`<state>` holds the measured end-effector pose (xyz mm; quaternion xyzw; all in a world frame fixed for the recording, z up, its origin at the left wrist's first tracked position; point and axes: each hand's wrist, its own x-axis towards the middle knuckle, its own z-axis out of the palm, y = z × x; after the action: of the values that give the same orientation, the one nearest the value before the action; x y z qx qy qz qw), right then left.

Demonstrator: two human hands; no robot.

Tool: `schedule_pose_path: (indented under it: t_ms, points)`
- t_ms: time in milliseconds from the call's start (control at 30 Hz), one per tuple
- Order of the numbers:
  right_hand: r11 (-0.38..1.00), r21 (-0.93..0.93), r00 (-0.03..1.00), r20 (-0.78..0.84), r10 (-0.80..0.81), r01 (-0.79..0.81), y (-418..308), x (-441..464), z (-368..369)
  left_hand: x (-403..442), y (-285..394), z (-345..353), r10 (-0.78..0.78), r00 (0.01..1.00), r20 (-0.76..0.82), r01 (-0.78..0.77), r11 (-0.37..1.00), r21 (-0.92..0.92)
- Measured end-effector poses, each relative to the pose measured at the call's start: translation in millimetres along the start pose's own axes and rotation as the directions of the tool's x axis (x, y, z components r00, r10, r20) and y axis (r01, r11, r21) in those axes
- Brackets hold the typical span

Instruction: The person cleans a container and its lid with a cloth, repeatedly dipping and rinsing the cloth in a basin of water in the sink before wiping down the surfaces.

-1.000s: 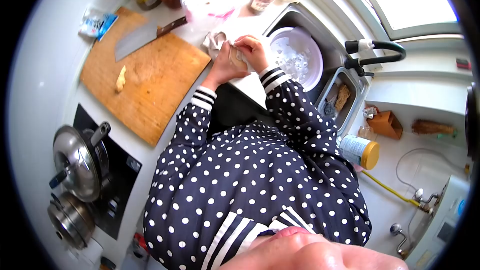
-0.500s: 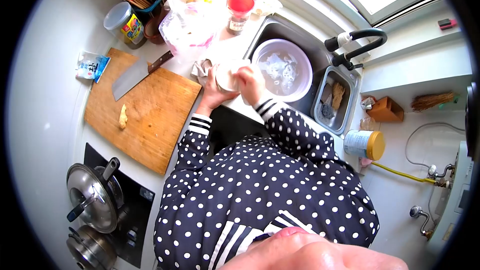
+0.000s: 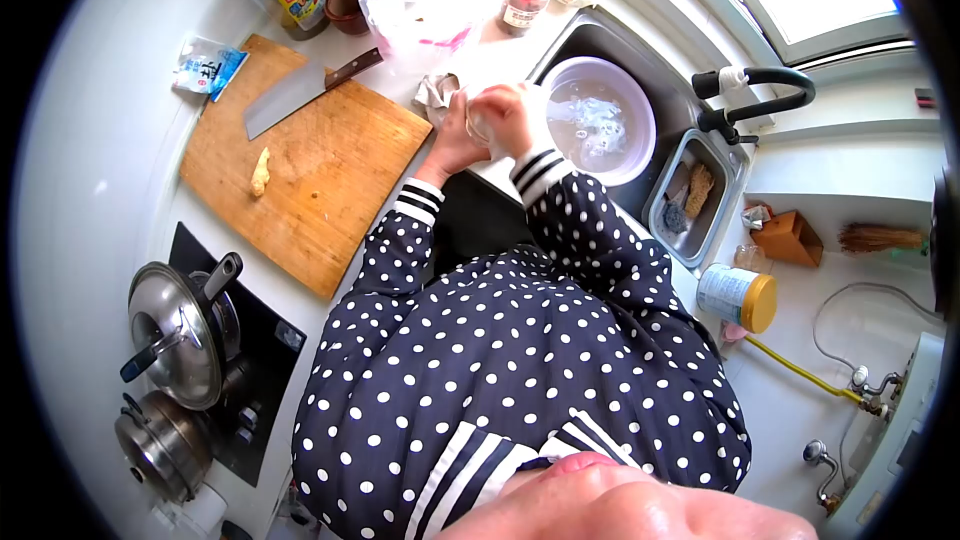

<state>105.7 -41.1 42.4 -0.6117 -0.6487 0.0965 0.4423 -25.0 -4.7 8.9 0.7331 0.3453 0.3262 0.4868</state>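
Observation:
Between both hands, at the counter's edge in front of the sink, is a white bowl [image 3: 481, 128], mostly covered by fingers. My left hand [image 3: 455, 147] is wrapped round its left side. My right hand [image 3: 508, 116] is closed over its top and right side; whether it also holds a cloth is hidden. Just behind the left hand lies a crumpled greyish cloth or paper [image 3: 436, 90]. To the right, a pale lilac basin [image 3: 646, 132] with water and suds stands in the metal sink [image 3: 585, 38].
On the left, a wooden cutting board [image 3: 320, 200] bears a cleaver [image 3: 290, 100] and a piece of ginger [image 3: 261, 173]. Behind are a plastic bag [image 3: 420, 10] and a red-lidded jar [image 3: 525, 0]. A black faucet [image 3: 770, 80] overhangs the sink's right. Lidded pans [image 3: 180, 340] stand lower left.
The view has shifted, so the counter things sit higher and further right. Both hands stay on the bowl; it has tilted and the right hand covers more of it.

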Motion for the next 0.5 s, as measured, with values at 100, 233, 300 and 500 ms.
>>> schedule_pose_path:
  t_ms: [100,233,300,500]
  points:
    - [0.973,-0.2,0.984,-0.156,0.082,-0.112,16.7,-1.9,-18.3,2.6,-20.3,4.1,0.119,0.992,-0.033,-0.121,0.991,-0.056]
    - [0.979,-0.196,0.993,-0.091,-0.071,0.052,-6.3,-26.1,-18.1,4.6,-27.6,6.8,0.128,0.991,-0.051,-0.132,0.988,-0.086]
    - [0.977,-0.208,0.999,-0.003,0.037,-0.037,-3.0,-6.9,-8.9,3.1,-19.9,7.9,0.07,0.996,-0.052,-0.072,0.996,-0.054]
    - [0.993,-0.108,0.999,-0.028,-0.039,0.036,-13.8,-8.5,8.9,4.9,-28.8,9.5,0.199,0.977,-0.071,-0.196,0.979,0.052]
